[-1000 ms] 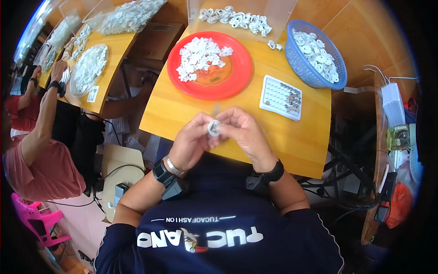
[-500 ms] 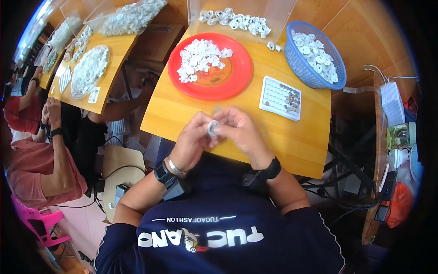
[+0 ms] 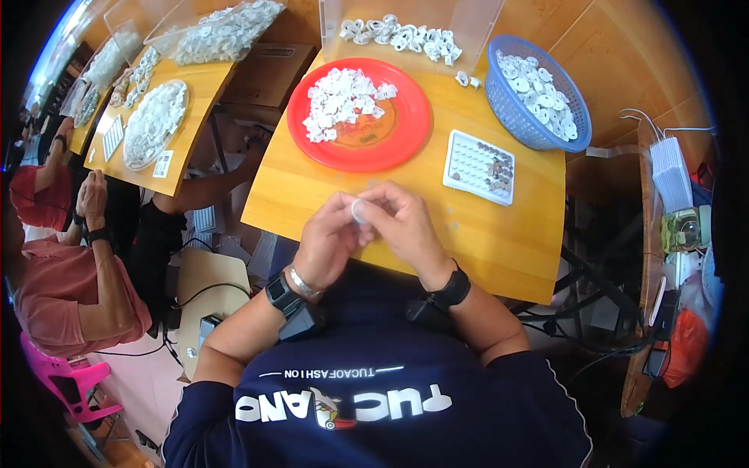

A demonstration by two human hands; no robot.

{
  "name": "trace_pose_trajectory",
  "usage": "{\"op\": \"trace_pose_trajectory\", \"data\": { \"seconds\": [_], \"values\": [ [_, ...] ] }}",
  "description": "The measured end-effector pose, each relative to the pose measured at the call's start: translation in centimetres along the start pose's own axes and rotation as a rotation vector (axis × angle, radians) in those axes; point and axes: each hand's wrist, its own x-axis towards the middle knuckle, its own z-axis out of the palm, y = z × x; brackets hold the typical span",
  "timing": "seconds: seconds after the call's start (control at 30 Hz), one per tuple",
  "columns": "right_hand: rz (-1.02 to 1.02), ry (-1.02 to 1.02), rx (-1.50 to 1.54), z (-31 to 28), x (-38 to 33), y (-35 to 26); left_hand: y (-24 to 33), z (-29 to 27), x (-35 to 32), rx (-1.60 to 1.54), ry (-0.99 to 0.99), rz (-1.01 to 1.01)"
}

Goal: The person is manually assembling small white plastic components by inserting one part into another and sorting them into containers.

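My left hand [image 3: 328,242] and my right hand [image 3: 406,226] meet over the near edge of the yellow wooden table [image 3: 499,242]. Both pinch one small white round part [image 3: 359,210] between their fingertips. Beyond them lies a red plate [image 3: 406,136] heaped with small white parts [image 3: 339,101]. A white tray [image 3: 477,165] with rows of small holes, some filled with dark bits, sits to the right of the plate. Each wrist wears a black band.
A blue plastic basket [image 3: 515,117] of white ring parts stands at the far right. A clear box [image 3: 406,31] with more white parts stands behind the plate. At the left a person in a pink shirt [image 3: 70,281] sits at another table [image 3: 183,148].
My hands have turned the small white part slightly between the fingers and stayed in place. The person at the left has lowered and drawn in the raised hands.
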Motion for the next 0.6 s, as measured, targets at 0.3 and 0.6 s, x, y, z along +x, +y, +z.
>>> {"op": "trace_pose_trajectory", "data": {
  "seconds": [0.3, 0.6],
  "values": [
    [0.005, -0.012, -0.050, -0.14, 0.23, 0.58, -0.34, 0.08, 0.12, 0.012, 0.016, 0.033],
    [0.007, 0.011, -0.020, 0.27, 0.29, -0.06, -0.42, -0.15, 0.12, 0.019, 0.029, 0.044]
  ]
}}
